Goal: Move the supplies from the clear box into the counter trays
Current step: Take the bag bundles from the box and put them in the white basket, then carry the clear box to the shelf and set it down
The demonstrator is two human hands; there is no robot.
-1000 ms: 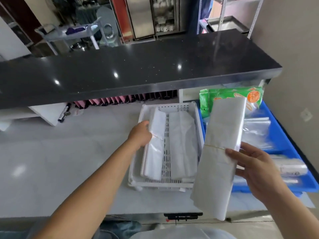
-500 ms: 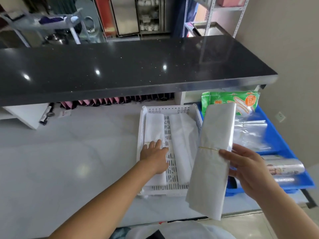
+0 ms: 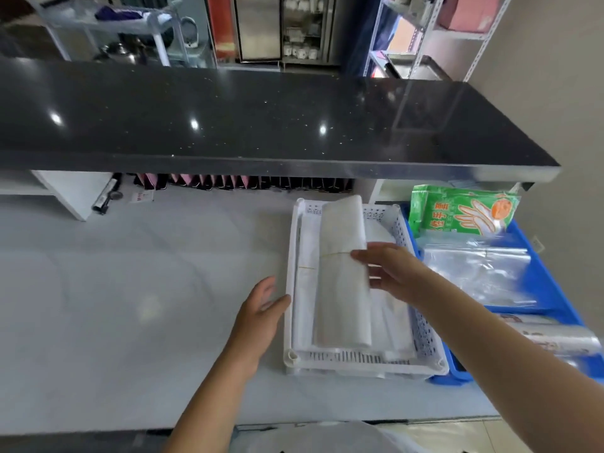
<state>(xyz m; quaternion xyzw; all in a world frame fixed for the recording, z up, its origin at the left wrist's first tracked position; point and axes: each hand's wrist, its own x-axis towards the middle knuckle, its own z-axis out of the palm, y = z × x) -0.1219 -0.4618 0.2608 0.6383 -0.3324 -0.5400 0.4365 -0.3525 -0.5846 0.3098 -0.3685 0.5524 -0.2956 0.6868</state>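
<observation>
A white perforated tray [image 3: 362,371] lies on the pale counter [image 3: 130,289] with flat bundles of white bags in it. My right hand [image 3: 389,273] pinches another rubber-banded bundle of white bags [image 3: 341,289] at its right edge. This bundle lies lengthwise over the middle of the tray, on top of the left bundle [image 3: 304,289] and the right bundle [image 3: 392,325]. My left hand [image 3: 261,308] hovers with fingers spread just outside the tray's left rim and holds nothing. The clear box is not in view.
A blue tray [image 3: 539,273] to the right holds a green glove pack [image 3: 457,214], clear plastic bags [image 3: 474,273] and wrapped rolls [image 3: 555,338]. A black raised countertop [image 3: 261,125] overhangs the back. A silver tool [image 3: 106,197] lies under it at the left.
My right hand carried the bundle left from beside the tray and lowered it over the tray's middle. My left hand drew back off the left bundle to outside the tray's rim.
</observation>
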